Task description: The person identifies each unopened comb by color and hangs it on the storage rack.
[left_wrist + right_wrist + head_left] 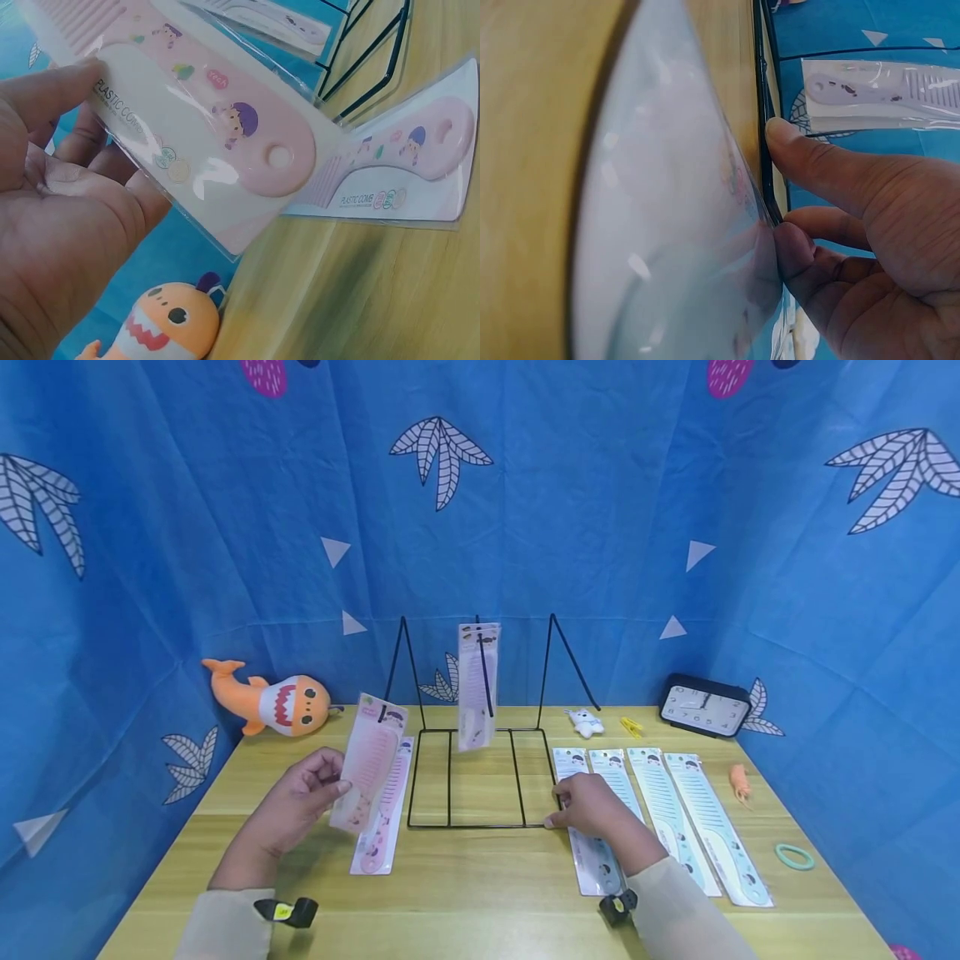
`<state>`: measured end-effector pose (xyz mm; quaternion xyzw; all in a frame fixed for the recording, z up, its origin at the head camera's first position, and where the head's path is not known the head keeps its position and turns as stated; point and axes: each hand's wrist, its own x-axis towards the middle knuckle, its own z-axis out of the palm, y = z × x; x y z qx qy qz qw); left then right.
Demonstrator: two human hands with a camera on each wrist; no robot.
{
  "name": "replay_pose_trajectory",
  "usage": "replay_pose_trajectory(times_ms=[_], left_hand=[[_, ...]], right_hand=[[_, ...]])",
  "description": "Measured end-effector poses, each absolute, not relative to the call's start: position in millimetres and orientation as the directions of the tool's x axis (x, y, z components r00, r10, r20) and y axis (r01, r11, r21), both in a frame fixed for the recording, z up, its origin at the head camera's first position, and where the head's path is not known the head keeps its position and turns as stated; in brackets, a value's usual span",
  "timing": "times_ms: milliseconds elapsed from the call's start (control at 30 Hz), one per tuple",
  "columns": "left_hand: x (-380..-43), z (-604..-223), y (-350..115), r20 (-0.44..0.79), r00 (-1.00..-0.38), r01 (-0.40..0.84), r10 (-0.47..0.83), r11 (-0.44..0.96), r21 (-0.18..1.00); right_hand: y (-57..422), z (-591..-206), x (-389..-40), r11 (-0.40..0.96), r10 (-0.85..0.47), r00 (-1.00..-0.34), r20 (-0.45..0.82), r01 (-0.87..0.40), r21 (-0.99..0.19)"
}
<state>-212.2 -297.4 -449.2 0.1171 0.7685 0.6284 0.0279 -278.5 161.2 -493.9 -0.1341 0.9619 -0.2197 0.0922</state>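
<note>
My left hand [300, 797] pinches the side of a packaged pink comb [369, 760], tilted and raised off the table. The tip of the black wire rack's [465, 827] left prong shows through the top of that package. Another packaged pink comb [409, 161] lies on the table behind it. Packaged purple combs [477, 693] hang from the rack's middle prong; the right prong carries nothing. At the front right corner of the rack's base, my right hand [596, 814] grips the wire with thumb and fingers, close beside a packaged blue comb [660, 247].
Several packaged blue combs [712, 827] lie in a row at the right. An orange shark plush [273, 702] rests at the back left. Along the back right are a small white toy [585, 723], a yellow clip [632, 727] and a clock [705, 706]. A green ring [794, 857] lies near the right edge.
</note>
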Motion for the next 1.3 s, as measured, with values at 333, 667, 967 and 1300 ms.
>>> replay_pose_trajectory(times_ms=[333, 667, 967, 1300], left_hand=[[-227.2, -444.3, -284.2, 0.039, -0.996, 0.064, 0.081, 0.327, 0.943], [-262.2, -428.0, -259.2, -0.028, -0.993, -0.065, -0.111, 0.343, 0.937], [-292.2, -423.1, -245.3, -0.060, -0.978, -0.111, -0.200, 0.250, 0.962], [-320.4, -435.2, -228.6, -0.092, -0.964, -0.141, -0.248, 0.187, 0.972]], right_hand=[[160.7, -492.9, -277.2, 0.864, -0.306, -0.945, -0.111, -0.227, -0.449], [161.1, -494.1, -277.7, 0.869, -0.303, -0.946, -0.114, -0.225, -0.441], [161.3, -495.6, -278.3, 0.866, -0.307, -0.945, -0.116, -0.226, -0.446], [163.2, -494.8, -278.8, 0.856, -0.325, -0.941, -0.098, -0.248, -0.453]])
